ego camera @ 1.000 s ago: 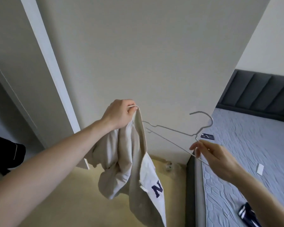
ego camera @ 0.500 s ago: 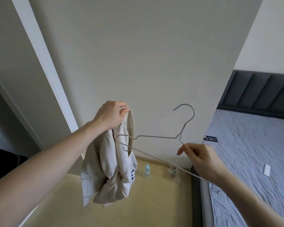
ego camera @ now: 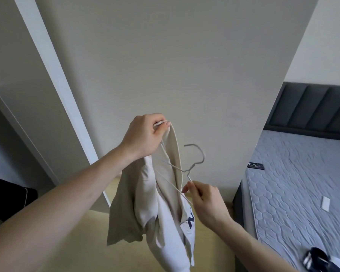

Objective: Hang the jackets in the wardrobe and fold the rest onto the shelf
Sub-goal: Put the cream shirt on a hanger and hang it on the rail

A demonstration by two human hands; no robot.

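Between two hands [ego camera: 143, 138]: one jacket [ego camera: 161, 209], one hanger [ego camera: 192, 163].

A bed [ego camera: 294, 185] with a grey quilted mattress stands at the right against a dark padded headboard [ego camera: 310, 108]. On it lie a small dark device [ego camera: 256, 165], a white card [ego camera: 326, 202] and a navy striped garment [ego camera: 315, 259]. Below is yellowish floor [ego camera: 214, 250].

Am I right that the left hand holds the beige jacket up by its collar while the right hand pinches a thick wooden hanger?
Not quite: the head view shows a thin grey wire hanger, not wooden. The left hand holds the beige jacket up by its collar; the right hand pinches the hanger.
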